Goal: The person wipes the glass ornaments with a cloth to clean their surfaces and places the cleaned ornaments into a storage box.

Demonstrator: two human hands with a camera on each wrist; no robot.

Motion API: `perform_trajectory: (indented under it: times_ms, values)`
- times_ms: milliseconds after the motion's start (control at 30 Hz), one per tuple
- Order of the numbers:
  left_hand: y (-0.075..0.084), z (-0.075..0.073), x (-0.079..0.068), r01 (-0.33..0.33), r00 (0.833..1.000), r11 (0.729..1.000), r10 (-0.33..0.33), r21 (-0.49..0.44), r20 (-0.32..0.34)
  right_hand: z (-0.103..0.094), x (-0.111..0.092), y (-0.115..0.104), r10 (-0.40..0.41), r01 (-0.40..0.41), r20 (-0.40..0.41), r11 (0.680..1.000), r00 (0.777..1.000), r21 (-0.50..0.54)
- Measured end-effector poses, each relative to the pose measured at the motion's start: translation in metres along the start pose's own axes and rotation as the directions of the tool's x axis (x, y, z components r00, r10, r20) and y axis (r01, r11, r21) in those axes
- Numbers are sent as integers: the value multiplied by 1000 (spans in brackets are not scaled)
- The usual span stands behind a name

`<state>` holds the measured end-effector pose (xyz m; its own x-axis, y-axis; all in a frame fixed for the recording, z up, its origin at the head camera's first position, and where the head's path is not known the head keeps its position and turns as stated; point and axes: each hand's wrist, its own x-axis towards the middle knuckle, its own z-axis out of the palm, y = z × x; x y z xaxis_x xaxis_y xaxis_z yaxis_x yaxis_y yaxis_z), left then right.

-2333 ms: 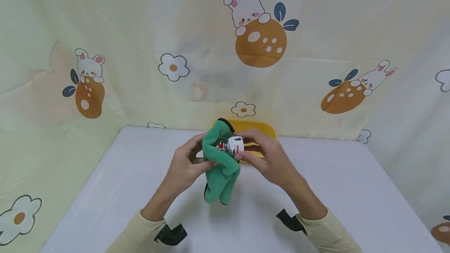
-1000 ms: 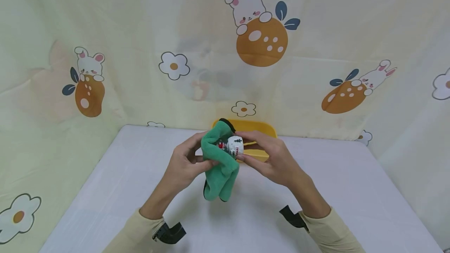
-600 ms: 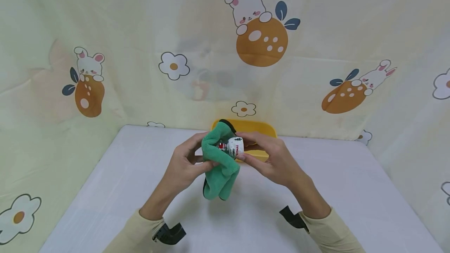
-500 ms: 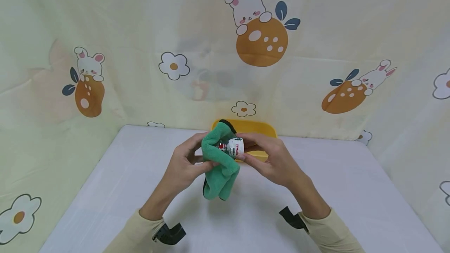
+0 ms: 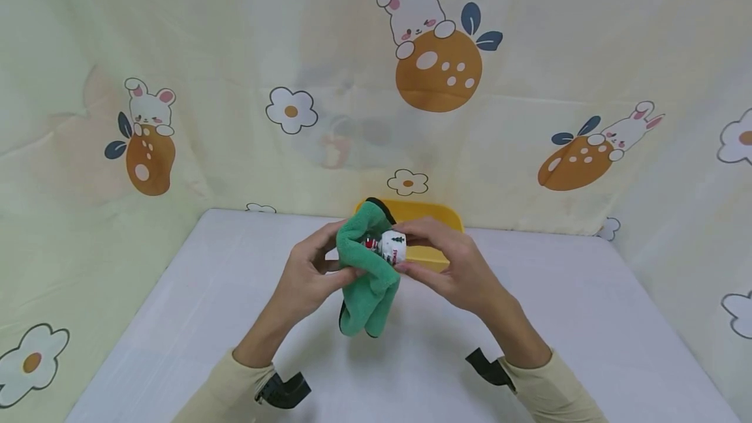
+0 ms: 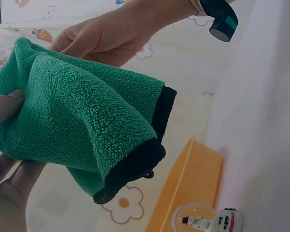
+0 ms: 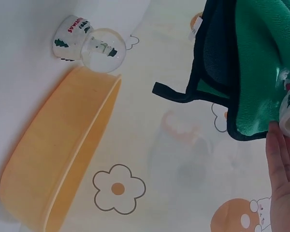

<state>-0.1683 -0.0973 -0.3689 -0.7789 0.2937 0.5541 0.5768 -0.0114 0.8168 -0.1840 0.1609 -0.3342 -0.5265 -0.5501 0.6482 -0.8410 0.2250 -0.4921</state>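
Observation:
In the head view my left hand (image 5: 305, 276) grips a green towel (image 5: 370, 292) with black edging, thumb on the near side. The towel is folded round the globe end of a small snow globe (image 5: 393, 247), so most of the clear dome is hidden and only a red figure shows. My right hand (image 5: 461, 263) holds the snow globe's white printed base between thumb and fingers. Both are held up over the table, the base pointing right. In the right wrist view the fingers (image 7: 276, 159) lie along the base's lower side.
A yellow bin (image 5: 443, 214) stands at the table's back edge, behind my right hand. Beside it is a second snow globe (image 7: 70, 41) with a snowman inside, hidden in the head view. A printed curtain (image 5: 352, 31) hangs behind the white table (image 5: 235, 260).
The snow globe's base has turned a little in my right fingers, shifting its tree print and lettering. My left hand and the towel stay nearly where they were.

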Motion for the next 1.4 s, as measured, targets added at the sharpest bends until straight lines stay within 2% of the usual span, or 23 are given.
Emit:
perform_trajectory:
  times_ms: [267, 533, 700, 800, 900, 1100, 1233, 1400]
  values:
    - [-2, 0, 0, 8, 1000, 1000, -8, 30, 9, 0, 1, -1, -67, 65, -16, 995, 998, -76]
    - [-4, 0, 0, 0, 999, 994, -5, 113, 38, -2, 1, -2, -32, 31, -8, 995, 999, -93]
    - [-4, 1, -1, 2, 998, 988, -13, 153, 66, 0, 1, -3, -9, 8, -26, 999, 1000, -53]
    - [-3, 2, -1, 19, 997, 991, -28, 131, 68, 3, 2, -3, 11, -12, -48, 1000, 999, -16]
    - [-3, 3, 0, 41, 997, 997, -45, 71, 60, 5, 2, -3, 20, -18, -59, 999, 998, 49]
    - [-1, 1, 0, 90, 996, 995, -88, -51, 35, 4, 3, -4, 87, -81, -21, 975, 996, 207]
    - [1, 2, 1, 80, 996, 994, -76, -78, 56, 7, 4, -3, 136, -127, -24, 965, 990, 231]
    - [1, 3, 0, 72, 995, 995, -67, -74, 68, 13, 4, 0, 130, -124, -19, 973, 991, 192]
